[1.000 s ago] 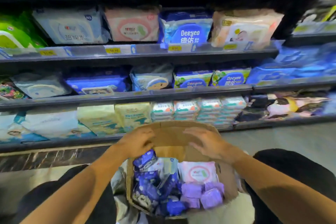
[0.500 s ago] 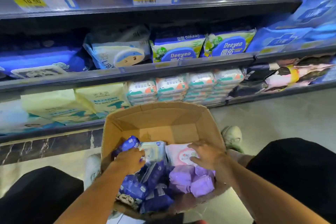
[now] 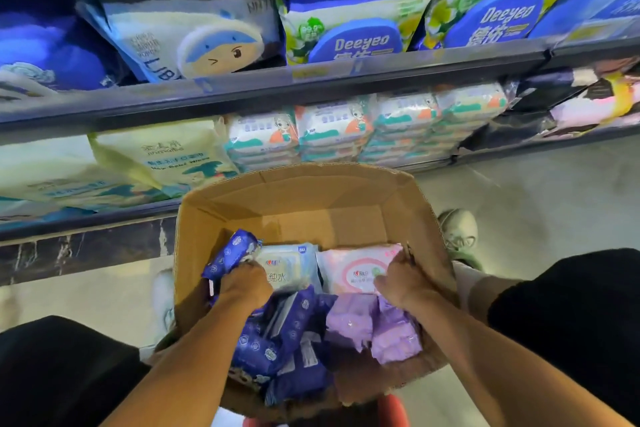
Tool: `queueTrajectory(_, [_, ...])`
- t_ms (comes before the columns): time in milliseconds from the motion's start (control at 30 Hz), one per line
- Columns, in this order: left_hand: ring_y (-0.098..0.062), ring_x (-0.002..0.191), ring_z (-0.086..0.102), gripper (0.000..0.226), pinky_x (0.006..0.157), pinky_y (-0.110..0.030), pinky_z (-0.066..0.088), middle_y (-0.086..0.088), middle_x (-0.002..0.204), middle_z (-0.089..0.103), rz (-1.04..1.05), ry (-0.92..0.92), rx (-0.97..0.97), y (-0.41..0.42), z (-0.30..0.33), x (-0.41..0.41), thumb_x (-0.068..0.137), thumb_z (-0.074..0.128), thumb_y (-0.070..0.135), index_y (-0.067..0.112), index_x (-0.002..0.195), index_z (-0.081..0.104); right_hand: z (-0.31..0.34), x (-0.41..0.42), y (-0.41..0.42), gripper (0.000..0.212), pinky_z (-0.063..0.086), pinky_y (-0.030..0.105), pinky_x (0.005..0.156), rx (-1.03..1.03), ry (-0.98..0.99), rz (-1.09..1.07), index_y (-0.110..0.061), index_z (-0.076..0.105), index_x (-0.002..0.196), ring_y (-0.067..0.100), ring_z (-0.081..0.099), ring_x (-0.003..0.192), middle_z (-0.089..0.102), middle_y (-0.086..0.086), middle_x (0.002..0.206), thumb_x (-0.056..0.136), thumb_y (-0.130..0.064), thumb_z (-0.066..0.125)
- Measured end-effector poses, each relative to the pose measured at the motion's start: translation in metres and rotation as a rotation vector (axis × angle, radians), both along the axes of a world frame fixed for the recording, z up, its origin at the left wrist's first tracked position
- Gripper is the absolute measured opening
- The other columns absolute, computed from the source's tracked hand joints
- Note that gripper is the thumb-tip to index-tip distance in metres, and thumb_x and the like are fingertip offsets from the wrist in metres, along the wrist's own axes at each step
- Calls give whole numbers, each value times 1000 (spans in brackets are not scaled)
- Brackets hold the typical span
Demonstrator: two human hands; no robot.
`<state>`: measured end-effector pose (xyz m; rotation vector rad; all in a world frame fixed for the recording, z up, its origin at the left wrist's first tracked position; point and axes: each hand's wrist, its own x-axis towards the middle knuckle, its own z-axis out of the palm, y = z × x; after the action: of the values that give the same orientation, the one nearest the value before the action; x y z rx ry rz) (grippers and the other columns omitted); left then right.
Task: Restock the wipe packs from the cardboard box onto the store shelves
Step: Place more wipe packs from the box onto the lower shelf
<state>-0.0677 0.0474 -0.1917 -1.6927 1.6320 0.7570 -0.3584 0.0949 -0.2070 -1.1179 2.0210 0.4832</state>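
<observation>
- Reaching into the open cardboard box, both hands are down among soft, crinkly plastic wipe packs; the box itself is plain brown corrugated board with its far flap standing up.
- The left hand has its fingers curled onto the pale blue pack, gripping its near left edge, just beside a dark blue pack that tilts against the box's left wall.
- The right hand curls over the right edge of the pink pack, close against the right wall of the box.
- The pale blue and pink packs lie flat and side by side across the middle of the box; both are rectangular pillows with a rounded label on top.
- Nearer the person, more glossy dark blue packs pile on the left and smooth lilac packs on the right, touching the forearms.
- Beyond the box, the lower shelf carries neat stacks of small white packs with teal and orange print, and pale yellow bags to their left.
- The shelf above it holds large "Deeyeo" bags.
- The box sits between the person's black-clad knees, above a pale floor.
</observation>
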Motion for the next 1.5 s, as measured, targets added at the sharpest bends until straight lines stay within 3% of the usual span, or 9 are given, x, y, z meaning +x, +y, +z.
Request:
queueTrajectory(267, [-45, 140, 29, 99, 111, -41, 38, -39, 153, 10, 160, -39, 136, 13, -15, -16, 95, 57, 37, -19, 148, -5, -5, 18, -4, 109, 40, 33, 108, -34, -25, -266, 1, 36, 147, 33, 43, 135, 45, 17, 148, 69, -67, 69])
queueTrajectory(467, [-30, 122, 56, 66, 102, -37, 48, -14, 138, 55, 597, 244, 173, -7, -29, 4, 87, 66, 44, 6, 139, 52, -15, 15, -4, 94, 53, 25, 79, 1, -180, -509, -9, 67, 123, 22, 67, 104, 70, 5, 118, 45, -61, 78])
queueTrajectory(633, [-30, 127, 52, 75, 100, -35, 44, -14, 141, 53, 1020, 421, 81, -5, -38, 11, 86, 76, 33, 4, 146, 40, -122, -22, 15, 129, 59, 30, 83, 2, -254, -593, -17, 67, 118, 14, 69, 97, 73, -5, 112, 3, -73, 81])
queueTrajectory(833, [-23, 113, 54, 64, 89, -30, 40, -9, 135, 58, 1150, 455, 91, -7, -43, 13, 82, 81, 31, 6, 135, 55, -13, 3, -18, 51, 46, 23, 83, 34, -304, -599, -16, 73, 113, 16, 63, 106, 66, -3, 113, 69, -35, 89])
queueTrajectory(900, [-27, 128, 50, 76, 98, -34, 40, -13, 144, 50, 1168, 428, 84, -6, -41, 12, 82, 81, 31, 3, 143, 45, -13, 2, -22, 53, 46, 24, 85, 26, -336, -591, -15, 73, 116, 17, 62, 109, 66, 0, 119, 70, -36, 88])
queueTrajectory(1067, [-32, 138, 42, 88, 107, -39, 36, -15, 152, 43, 1137, 418, 143, -9, -43, 20, 81, 81, 40, 2, 148, 38, -5, 3, -23, 60, 47, 19, 54, -10, -361, -657, -15, 71, 111, 14, 68, 84, 72, 4, 110, 61, -39, 94])
queueTrajectory(1200, [-29, 134, 47, 85, 99, -31, 39, -13, 148, 48, 1078, 385, 120, -6, -45, 23, 79, 84, 33, 0, 145, 42, 1, -3, -26, 54, 54, 24, 69, 57, -335, -469, -21, 70, 98, 13, 68, 85, 72, 3, 110, 58, -49, 92])
queueTrajectory(1400, [-31, 144, 35, 117, 116, -40, 34, -14, 159, 31, 1088, 434, 35, -7, -34, 6, 71, 90, 33, 3, 155, 14, 38, 22, -56, 101, 45, 27, 91, 218, -10, 264, -14, 52, 137, 23, 57, 123, 58, 4, 139, 65, -85, 63])
queueTrajectory(1500, [-33, 144, 33, 125, 114, -42, 34, -16, 160, 28, 1070, 402, 35, -11, -28, 2, 70, 90, 34, 4, 156, 4, 39, 24, -57, 111, 45, 28, 95, 227, 32, 294, -10, 49, 139, 25, 55, 126, 55, 7, 142, 63, -90, 57])
